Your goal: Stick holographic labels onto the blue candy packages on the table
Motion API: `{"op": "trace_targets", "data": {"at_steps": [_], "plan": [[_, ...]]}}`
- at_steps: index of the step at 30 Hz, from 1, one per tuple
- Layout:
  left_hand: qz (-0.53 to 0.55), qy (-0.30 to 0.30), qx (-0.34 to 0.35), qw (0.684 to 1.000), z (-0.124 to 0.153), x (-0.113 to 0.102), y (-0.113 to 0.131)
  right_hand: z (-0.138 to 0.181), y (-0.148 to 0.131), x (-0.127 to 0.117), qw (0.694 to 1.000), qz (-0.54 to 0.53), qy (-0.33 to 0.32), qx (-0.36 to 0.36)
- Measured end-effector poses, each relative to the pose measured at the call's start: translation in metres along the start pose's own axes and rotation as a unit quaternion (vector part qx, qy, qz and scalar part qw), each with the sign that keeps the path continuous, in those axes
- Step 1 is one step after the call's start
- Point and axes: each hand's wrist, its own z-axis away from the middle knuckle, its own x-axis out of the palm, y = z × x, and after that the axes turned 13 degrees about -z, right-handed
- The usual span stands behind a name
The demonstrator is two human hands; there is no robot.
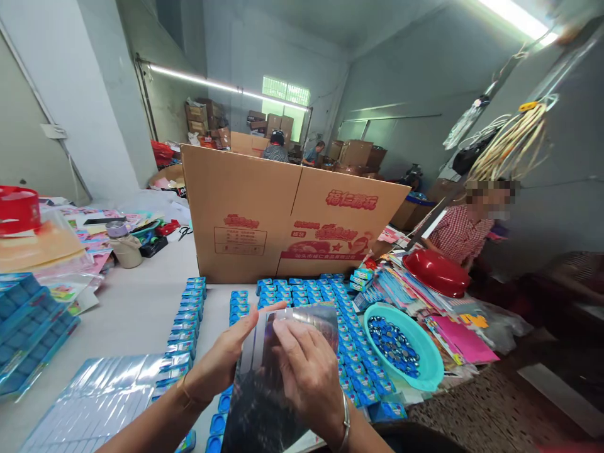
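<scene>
My left hand (226, 358) and my right hand (309, 371) both grip a clear glossy plastic bag (268, 402), held up over the table (136, 308). The left thumb and fingers pinch the bag's upper left edge. My right hand's fingers press on the bag's top from the front. Beneath and around the hands lie rows of small blue packets (302, 292), stacked in columns on the table.
A large open cardboard box (283, 214) stands behind the packets. A turquoise bowl (427, 371) of dark round pieces and a red bowl (436, 272) sit at right. A stack of clear bags (94, 402) lies at left. A person in a checked shirt (460, 234) sits at right.
</scene>
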Motion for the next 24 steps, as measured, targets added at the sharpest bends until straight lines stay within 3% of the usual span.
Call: {"op": "trace_targets", "data": {"at_steps": [5, 15, 24], "plan": [[-0.044, 0.007, 0.033, 0.998, -0.004, 0.006, -0.009, -0.008, 0.007, -0.003, 0.999, -0.005, 0.036, 0.035], [-0.039, 0.007, -0.002, 0.999, -0.004, 0.014, -0.005, 0.001, 0.030, 0.003, 0.995, 0.026, 0.078, -0.065], [-0.032, 0.056, -0.053, 0.997, -0.016, 0.019, 0.000, -0.002, 0.042, -0.005, 0.992, 0.070, 0.057, -0.092]]}}
